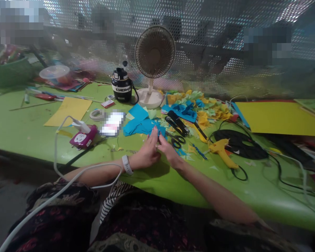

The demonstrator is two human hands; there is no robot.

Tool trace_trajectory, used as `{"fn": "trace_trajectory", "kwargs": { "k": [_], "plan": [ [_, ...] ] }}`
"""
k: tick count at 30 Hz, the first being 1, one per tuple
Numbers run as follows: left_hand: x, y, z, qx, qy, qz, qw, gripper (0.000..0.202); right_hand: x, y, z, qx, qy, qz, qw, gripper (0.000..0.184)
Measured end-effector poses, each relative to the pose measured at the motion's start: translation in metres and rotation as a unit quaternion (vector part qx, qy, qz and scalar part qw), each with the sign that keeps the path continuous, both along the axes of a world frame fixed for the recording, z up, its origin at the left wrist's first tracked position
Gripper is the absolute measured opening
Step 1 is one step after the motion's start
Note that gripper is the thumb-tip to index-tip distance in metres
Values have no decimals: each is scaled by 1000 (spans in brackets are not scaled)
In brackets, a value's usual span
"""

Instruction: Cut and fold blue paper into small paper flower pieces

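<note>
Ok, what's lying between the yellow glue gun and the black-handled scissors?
In the head view, a thin blue paper strip and small yellow paper scraps lie on the green table.

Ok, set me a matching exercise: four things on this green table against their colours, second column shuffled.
Things:
1. Hot glue gun
2. Stapler
3. Power socket
4. Desk fan

Colours:
A. Magenta
B. Cream
C. Yellow
D. Black

Pairs: 1-C, 2-D, 3-A, 4-B
</note>
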State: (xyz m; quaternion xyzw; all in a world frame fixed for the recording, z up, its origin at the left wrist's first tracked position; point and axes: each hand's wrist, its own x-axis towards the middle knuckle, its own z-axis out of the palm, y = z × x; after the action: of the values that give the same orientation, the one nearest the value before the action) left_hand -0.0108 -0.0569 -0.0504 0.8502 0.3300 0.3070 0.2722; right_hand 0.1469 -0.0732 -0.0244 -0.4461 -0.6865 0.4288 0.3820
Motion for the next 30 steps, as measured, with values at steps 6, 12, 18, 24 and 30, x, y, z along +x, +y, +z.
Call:
{"fn": "trace_trajectory", "kwargs": {
  "k": [6, 12, 18, 24, 30],
  "plan": [
    [3, -7, 3, 45, -31, -30, 998, 107, -5, -15, 14, -46, -58, 72, 995, 120],
    [5, -9, 6, 80, -54, -39, 995, 114, -8, -18, 14, 6, -111, 72, 991, 121],
    [5, -12, 12, 79, -66, -44, 994, 114, -8, -17, 9, 65, -132, 74, 986, 121],
    [7, -9, 7, 79, -88, -44, 992, 116, -9, -17, 12, 72, -143, 64, 985, 119],
    [7, -6, 8, 69, -92, -51, 992, 114, -8, -14, 11, 66, -148, 39, 986, 118]
  ]
}}
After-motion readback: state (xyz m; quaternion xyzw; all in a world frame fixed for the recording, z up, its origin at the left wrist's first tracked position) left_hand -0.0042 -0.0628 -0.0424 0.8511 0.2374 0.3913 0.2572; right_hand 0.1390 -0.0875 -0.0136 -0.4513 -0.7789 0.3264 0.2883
